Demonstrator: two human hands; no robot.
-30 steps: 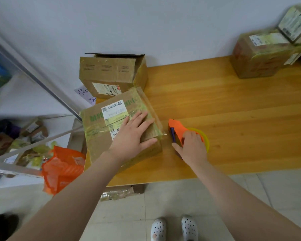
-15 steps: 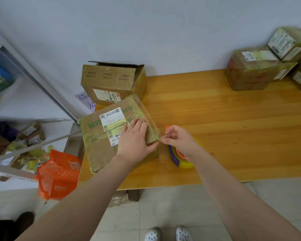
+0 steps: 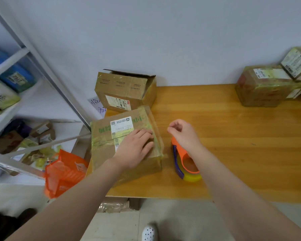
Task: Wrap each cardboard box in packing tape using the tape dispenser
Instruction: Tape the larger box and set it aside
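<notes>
Left hand (image 3: 135,148) lies flat, fingers straight, pressing on top of the cardboard box (image 3: 102,153), over the edge of its shipping label. Right hand (image 3: 182,134) hovers off the box's right side, fingers curled, thumb meeting index. Can't tell if a clear tape end is pinched there or nothing. Tape dispenser (image 3: 184,162) lies on the counter (image 3: 233,136) right under that wrist, a bit nearer the person than the fingers, so the right hand is the nearer one by far. Its long axis runs far-to-near, orange body up, blue cutter side facing the box, yellowish roll at the near end. Box sits at the counter's left edge, just beside the dispenser and apart from it, already glossy with greenish tape, a loose tail at its near right corner. Judgement: next grab is straight down and back. Open-flapped box (image 3: 125,89) in the far left corner, touching the first. Taped boxes (image 3: 261,87) stacked at the far right. Wood-grain top, pale wall, metal shelf (image 3: 10,56) and orange bag (image 3: 64,171) left, tiled floor.
</notes>
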